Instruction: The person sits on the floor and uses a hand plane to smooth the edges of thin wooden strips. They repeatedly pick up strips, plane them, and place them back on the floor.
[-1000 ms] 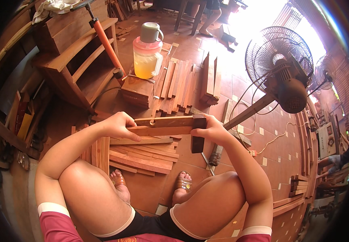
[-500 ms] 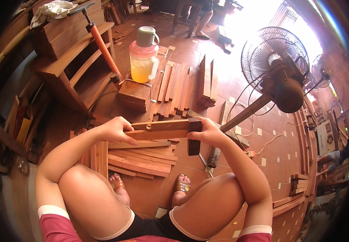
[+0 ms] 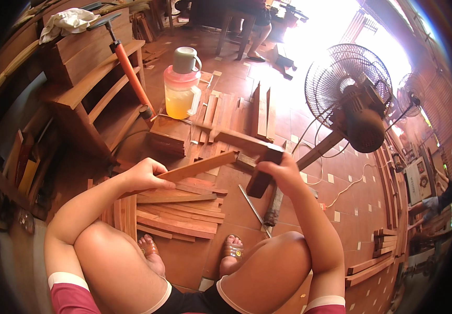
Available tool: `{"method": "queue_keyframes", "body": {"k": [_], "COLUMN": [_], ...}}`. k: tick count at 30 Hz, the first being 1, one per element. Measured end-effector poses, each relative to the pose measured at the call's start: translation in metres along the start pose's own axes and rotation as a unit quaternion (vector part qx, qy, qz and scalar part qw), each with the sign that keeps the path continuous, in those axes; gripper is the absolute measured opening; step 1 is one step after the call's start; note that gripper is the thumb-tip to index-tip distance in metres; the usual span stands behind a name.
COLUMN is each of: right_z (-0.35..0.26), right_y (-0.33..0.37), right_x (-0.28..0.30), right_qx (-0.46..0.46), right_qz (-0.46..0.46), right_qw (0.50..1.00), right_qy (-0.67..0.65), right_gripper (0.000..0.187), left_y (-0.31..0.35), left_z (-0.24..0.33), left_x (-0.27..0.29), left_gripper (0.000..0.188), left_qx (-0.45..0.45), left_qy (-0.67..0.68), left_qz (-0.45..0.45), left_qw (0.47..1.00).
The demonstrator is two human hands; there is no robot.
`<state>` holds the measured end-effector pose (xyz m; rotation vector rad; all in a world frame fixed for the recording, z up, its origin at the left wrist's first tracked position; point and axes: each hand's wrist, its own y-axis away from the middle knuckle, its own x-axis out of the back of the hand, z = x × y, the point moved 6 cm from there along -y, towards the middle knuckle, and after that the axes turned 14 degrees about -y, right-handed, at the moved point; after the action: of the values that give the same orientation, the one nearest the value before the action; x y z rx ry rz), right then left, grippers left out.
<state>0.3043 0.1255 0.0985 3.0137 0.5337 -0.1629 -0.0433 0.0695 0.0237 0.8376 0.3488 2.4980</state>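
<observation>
My left hand (image 3: 146, 176) is closed around one end of a reddish wooden strip (image 3: 199, 167), which points up and to the right. In my right hand (image 3: 284, 171) is a wooden try square; its dark stock (image 3: 260, 180) is under my fingers and thumb. The square's lighter blade (image 3: 239, 141) reaches to the left, slightly blurred, above the strip's free end. A gap shows between strip and stock. Below my left hand lies a pile of cut wooden strips (image 3: 184, 217) on the floor.
Ahead, a jug of yellow drink (image 3: 179, 99) with a grey cup (image 3: 185, 59) on its lid stands on a wooden block (image 3: 168, 137). More strips (image 3: 226, 112) lie beside it. A fan (image 3: 348, 94) stands right, an orange pump (image 3: 132, 73) left. A metal ruler (image 3: 252, 204) lies near my foot.
The strip and the try square, which were together between my hands, have come apart. My right hand has moved right with the square, tilting it; my left has lowered slightly with the strip.
</observation>
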Motion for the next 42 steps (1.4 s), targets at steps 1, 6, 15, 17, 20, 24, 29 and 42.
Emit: {"method": "queue_keyframes", "body": {"k": [1, 6, 15, 17, 20, 24, 29, 42], "right_z": [-0.002, -0.013, 0.002, 0.004, 0.011, 0.018, 0.012, 0.017], "right_y": [0.000, 0.004, -0.002, -0.002, -0.006, -0.010, -0.008, -0.009], "right_x": [0.006, 0.018, 0.012, 0.003, -0.005, -0.014, -0.038, -0.048], "right_qx": [0.014, 0.062, 0.066, 0.056, 0.045, 0.039, 0.032, 0.016], "right_qz": [0.018, 0.068, 0.081, 0.061, 0.035, 0.028, 0.018, -0.029], "right_qw": [0.998, 0.969, 0.975, 0.976, 0.979, 0.982, 0.974, 0.966], "right_qy": [-0.052, -0.229, -0.197, -0.201, -0.193, -0.183, -0.221, -0.257], "right_gripper": [0.026, 0.027, 0.031, 0.032, 0.032, 0.032, 0.029, 0.042], "left_y": [0.001, 0.003, -0.002, -0.001, 0.000, 0.001, 0.000, 0.001], "left_z": [0.003, 0.022, 0.016, 0.019, 0.026, 0.033, 0.031, 0.025], "left_x": [0.001, 0.006, 0.002, 0.001, 0.000, -0.001, -0.002, -0.001], "left_gripper": [0.025, 0.030, 0.032, 0.034, 0.035, 0.035, 0.035, 0.036], "left_qx": [0.000, -0.033, -0.032, -0.036, -0.054, -0.062, -0.079, -0.068], "left_qy": [0.030, 0.101, 0.068, 0.055, 0.044, 0.032, 0.024, 0.041], "left_qz": [0.002, 0.027, 0.035, 0.029, 0.030, 0.028, 0.032, 0.033], "left_qw": [1.000, 0.994, 0.997, 0.997, 0.997, 0.997, 0.996, 0.996]}}
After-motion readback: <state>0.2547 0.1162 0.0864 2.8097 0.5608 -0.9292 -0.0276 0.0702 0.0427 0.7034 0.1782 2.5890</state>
